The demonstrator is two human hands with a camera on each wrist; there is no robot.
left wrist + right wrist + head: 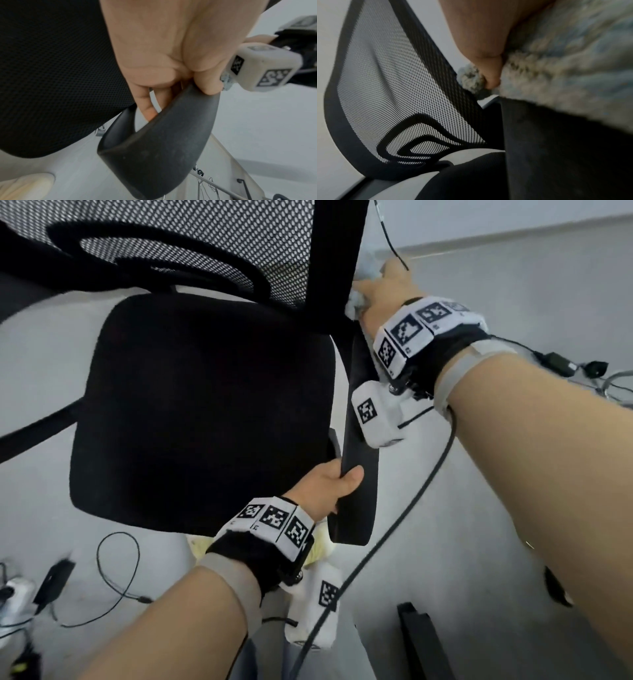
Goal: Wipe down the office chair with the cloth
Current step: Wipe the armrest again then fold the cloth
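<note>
Keep your left hand (325, 484) clenched round the armrest (356, 474); press the cloth (358, 299), bunched in your right hand (383, 292), firmly along the far frame (337, 258).

Black mesh chair (202, 412); fluffy cloth (358, 299) against backrest edge.

Open floor (513, 542) right of armrest (359, 474); cables (116, 577) and mesh backrest (205, 241) crowd the left and front.

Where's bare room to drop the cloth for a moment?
The seat is bare between backrest and armrest. Left hand grips that armrest; right hand presses the cloth above it. The floor lower left is crowded with cables.
</note>
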